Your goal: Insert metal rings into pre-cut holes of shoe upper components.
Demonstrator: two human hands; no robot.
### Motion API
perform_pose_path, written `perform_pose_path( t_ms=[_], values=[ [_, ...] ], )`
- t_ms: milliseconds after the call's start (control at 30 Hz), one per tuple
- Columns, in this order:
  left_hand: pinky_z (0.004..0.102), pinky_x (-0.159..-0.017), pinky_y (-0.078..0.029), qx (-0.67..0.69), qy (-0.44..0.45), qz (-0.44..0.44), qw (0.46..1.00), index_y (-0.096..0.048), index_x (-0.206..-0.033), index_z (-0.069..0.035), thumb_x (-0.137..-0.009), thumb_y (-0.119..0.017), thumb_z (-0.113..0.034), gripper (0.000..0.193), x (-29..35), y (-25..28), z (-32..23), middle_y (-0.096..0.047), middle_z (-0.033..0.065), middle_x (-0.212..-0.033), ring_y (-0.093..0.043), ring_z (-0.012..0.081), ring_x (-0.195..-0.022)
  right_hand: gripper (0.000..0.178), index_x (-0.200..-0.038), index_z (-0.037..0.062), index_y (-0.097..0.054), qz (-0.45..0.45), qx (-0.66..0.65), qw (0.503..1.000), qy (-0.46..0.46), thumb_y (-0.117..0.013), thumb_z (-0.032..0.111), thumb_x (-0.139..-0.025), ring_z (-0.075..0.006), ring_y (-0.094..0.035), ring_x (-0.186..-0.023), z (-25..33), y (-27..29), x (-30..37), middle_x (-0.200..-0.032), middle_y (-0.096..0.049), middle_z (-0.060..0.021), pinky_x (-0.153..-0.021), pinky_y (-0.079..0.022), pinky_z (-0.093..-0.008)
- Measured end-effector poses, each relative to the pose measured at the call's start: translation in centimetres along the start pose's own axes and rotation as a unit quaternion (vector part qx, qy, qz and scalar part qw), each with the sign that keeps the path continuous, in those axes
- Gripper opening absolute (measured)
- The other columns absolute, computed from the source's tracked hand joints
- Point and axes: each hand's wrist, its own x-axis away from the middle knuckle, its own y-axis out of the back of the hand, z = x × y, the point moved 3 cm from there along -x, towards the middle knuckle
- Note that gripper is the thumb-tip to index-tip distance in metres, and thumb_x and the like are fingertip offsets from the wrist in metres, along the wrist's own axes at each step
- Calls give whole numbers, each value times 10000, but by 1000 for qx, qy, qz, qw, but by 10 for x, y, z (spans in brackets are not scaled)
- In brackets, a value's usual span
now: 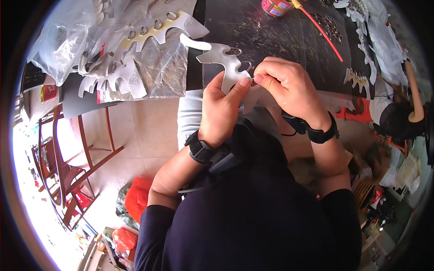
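Above the near edge of the black work surface [271,38], a white scalloped flat piece [231,67] is held by my left hand [220,108], its thumb closed over the lower part. Wire rings [247,66] stick out along the piece's upper right side. My right hand [291,86] is closed in a pinch at the piece's right end, touching or nearly touching the left thumb. What sits between the right fingertips is too small and hidden to make out. A plain white curved strip [195,43] lies just left of the piece.
More scalloped pieces, one with rings [181,27] and another [129,77], lie at left by a clear plastic bag [61,47]. A tin [276,7], red stick [320,30] and ring pile [330,28] are at the back right. Another person's arm [413,90] shows far right.
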Motion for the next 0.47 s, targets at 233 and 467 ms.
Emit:
perform_pose_path(
  t_ms=[233, 467],
  values=[
    [219, -681, -463, -71, 5, 3, 997, -577, -969, 8, -878, -562, -66, 118, 1, -6, 5, -647, 51, -874, -580, 78, -787, 122, -736, 10, -561, 44, 52, 997, 35, -577, 106, -810, -324, -561, -674, -1, 5, 3, -707, -557, -123, -574, -432, -390],
    [187, -621, -446, -103, 11, 2, 995, -584, -961, -4, -864, -582, -87, 128, -2, -5, 10, -648, 36, -838, -567, 49, -726, 142, -729, 8, -548, 89, 86, 991, 60, -591, 123, -800, -330, -562, -689, -7, 5, 3, -706, -555, -125, -592, -437, -399]
  ],
)
